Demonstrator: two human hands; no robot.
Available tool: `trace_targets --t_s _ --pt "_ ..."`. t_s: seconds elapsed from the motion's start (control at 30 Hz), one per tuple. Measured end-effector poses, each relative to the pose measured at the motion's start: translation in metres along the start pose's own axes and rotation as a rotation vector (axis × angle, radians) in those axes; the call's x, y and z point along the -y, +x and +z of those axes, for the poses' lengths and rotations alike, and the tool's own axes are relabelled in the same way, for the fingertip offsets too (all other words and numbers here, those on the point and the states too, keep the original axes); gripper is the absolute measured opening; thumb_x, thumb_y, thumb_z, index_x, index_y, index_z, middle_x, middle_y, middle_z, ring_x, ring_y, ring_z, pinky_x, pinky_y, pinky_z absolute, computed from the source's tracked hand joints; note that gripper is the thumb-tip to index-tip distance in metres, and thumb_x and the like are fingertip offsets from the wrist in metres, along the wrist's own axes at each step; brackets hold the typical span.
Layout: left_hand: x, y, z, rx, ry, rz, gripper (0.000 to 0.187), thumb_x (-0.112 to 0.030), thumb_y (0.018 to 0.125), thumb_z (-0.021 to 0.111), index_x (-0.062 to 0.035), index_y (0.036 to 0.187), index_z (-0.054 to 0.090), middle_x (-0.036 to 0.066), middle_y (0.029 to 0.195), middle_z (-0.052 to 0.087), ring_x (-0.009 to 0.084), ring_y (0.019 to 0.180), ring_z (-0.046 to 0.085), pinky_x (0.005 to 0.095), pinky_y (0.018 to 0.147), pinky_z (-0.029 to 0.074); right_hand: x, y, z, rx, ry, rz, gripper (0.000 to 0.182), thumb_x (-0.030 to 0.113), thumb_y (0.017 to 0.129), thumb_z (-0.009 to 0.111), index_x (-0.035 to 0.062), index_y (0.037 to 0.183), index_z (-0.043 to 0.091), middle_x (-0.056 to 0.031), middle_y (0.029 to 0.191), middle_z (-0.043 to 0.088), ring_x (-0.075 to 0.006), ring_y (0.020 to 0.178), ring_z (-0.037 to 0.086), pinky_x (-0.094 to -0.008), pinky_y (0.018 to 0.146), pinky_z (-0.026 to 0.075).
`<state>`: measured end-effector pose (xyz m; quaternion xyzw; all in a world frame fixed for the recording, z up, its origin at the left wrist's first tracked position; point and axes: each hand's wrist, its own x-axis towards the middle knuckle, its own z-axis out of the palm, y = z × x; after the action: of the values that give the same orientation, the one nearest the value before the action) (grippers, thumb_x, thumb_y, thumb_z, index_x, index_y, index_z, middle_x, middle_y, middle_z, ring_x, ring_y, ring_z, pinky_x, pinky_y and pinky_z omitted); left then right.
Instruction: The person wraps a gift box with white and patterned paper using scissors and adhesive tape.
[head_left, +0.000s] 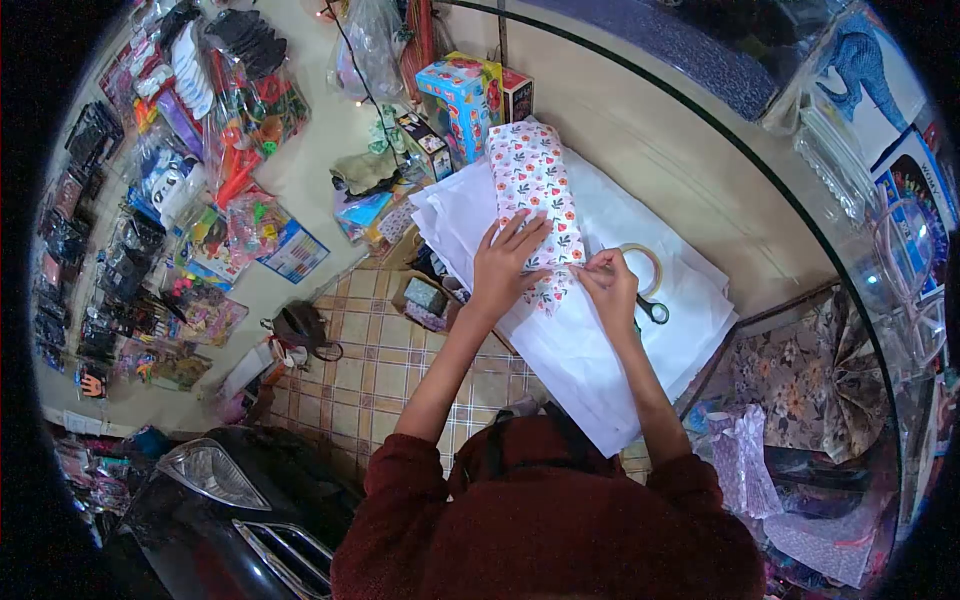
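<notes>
A long package in white floral wrapping paper [531, 170] lies on large white paper sheets [560, 345]. My left hand [508, 262] rests on the package's near part, fingers spread over the print and thumb by the paper's edge. Pinched at the right edge of the floral paper is my right hand [608, 282], its fingertips close to my left thumb. Just right of that hand, a roll of tape [655, 266] lies on the white sheets. Dark-handled scissors [655, 312] sit below the roll, partly hidden by my right hand.
Boxed toys [455, 100] stand beyond the package. A curved glass edge [745, 150] runs along the right. Bagged goods [230, 120] hang on the left wall. An open carton [425, 300] sits left of the sheets, and a black vehicle [230, 500] at lower left.
</notes>
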<state>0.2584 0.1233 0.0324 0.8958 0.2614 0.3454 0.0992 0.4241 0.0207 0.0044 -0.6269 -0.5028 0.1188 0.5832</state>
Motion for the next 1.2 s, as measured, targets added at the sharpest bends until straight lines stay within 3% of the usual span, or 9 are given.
trace_targets --t_s 0.33,0.43,0.53,0.63,0.73,0.83,1.03,1.13,1.2 --pt "-0.001 0.002 -0.020 0.053 -0.033 0.040 0.079 -0.021 0.056 0.083 -0.0177 0.129 0.053 0.000 0.135 0.052 0.0257 0.127 0.045 0.0452 0.103 0.039 -0.009 0.010 -0.022 0.334 0.096 0.016 0.021 -0.001 0.080 0.070 -0.0018 0.094 0.055 -0.0092 0.091 0.065 -0.0140 0.084 0.065 -0.0261 0.075 0.053" --pt "0.001 -0.001 -0.027 0.070 -0.088 0.074 0.081 -0.018 0.056 0.083 -0.0188 0.130 0.052 0.005 0.137 0.049 0.0286 0.128 0.044 0.0438 0.102 0.041 0.001 0.014 -0.028 0.449 0.176 0.114 0.018 -0.006 0.081 0.066 -0.0023 0.094 0.055 -0.0037 0.093 0.060 -0.0079 0.087 0.061 -0.0203 0.075 0.050" --pt "0.008 -0.007 -0.033 0.070 -0.268 0.032 0.081 -0.018 0.059 0.083 -0.0198 0.133 0.049 0.011 0.140 0.043 0.0317 0.128 0.042 0.0431 0.102 0.041 -0.002 0.019 -0.035 0.507 0.045 0.069 0.014 -0.006 0.082 0.065 -0.0033 0.094 0.058 -0.0052 0.095 0.063 -0.0092 0.086 0.063 -0.0210 0.074 0.050" --pt "0.014 -0.022 -0.041 0.081 -0.409 -0.142 0.080 -0.017 0.064 0.082 -0.0191 0.135 0.046 0.015 0.140 0.038 0.0333 0.129 0.040 0.0414 0.100 0.042 -0.006 0.020 -0.039 0.506 -0.039 0.017 0.017 0.003 0.082 0.067 -0.0003 0.098 0.062 -0.0104 0.095 0.066 -0.0186 0.080 0.066 -0.0296 0.076 0.051" --pt "0.021 -0.035 -0.050 0.049 -0.298 -0.174 0.077 -0.016 0.070 0.079 -0.0155 0.138 0.042 0.014 0.142 0.037 0.0328 0.130 0.040 0.0405 0.100 0.042 0.012 0.017 -0.043 0.344 -0.111 0.020 0.019 0.005 0.083 0.066 0.0013 0.101 0.063 -0.0124 0.104 0.064 -0.0213 0.085 0.065 -0.0305 0.077 0.050" --pt "0.029 -0.046 -0.051 -0.063 -0.358 -0.143 0.075 -0.016 0.075 0.076 -0.0118 0.140 0.040 0.014 0.143 0.037 0.0323 0.130 0.040 0.0398 0.104 0.037 0.053 0.021 -0.041 0.260 -0.211 -0.172 0.023 0.005 0.081 0.068 0.0025 0.103 0.064 -0.0109 0.113 0.063 -0.0229 0.104 0.060 -0.0338 0.091 0.044" --pt "0.037 -0.046 -0.018 -0.172 -1.063 -0.474 0.073 -0.015 0.074 0.077 -0.0110 0.138 0.042 0.014 0.148 0.031 0.0295 0.136 0.032 0.0417 0.111 0.027 0.064 0.029 -0.020 0.411 -0.151 -0.355 0.035 0.015 0.079 0.072 0.0110 0.113 0.066 -0.0114 0.127 0.055 -0.0297 0.123 0.047 -0.0396 0.104 0.037" --pt "0.031 -0.042 -0.019 -0.091 -0.775 -0.168 0.060 -0.012 0.073 0.076 -0.0113 0.129 0.055 0.013 0.149 0.031 0.0296 0.137 0.030 0.0417 0.111 0.026 0.048 0.031 -0.009 0.546 -0.127 -0.296 0.042 0.015 0.073 0.076 0.0140 0.114 0.067 -0.0114 0.134 0.051 -0.0294 0.132 0.038 -0.0418 0.109 0.030" --pt "0.024 -0.038 -0.023 -0.041 -0.756 -0.146 0.049 -0.009 0.073 0.075 -0.0118 0.120 0.063 0.013 0.148 0.032 0.0299 0.137 0.030 0.0414 0.111 0.027 0.044 0.029 -0.003 0.480 -0.172 -0.353 0.035 0.022 0.073 0.076 0.0165 0.107 0.070 -0.0083 0.129 0.055 -0.0292 0.127 0.043 -0.0434 0.108 0.030"
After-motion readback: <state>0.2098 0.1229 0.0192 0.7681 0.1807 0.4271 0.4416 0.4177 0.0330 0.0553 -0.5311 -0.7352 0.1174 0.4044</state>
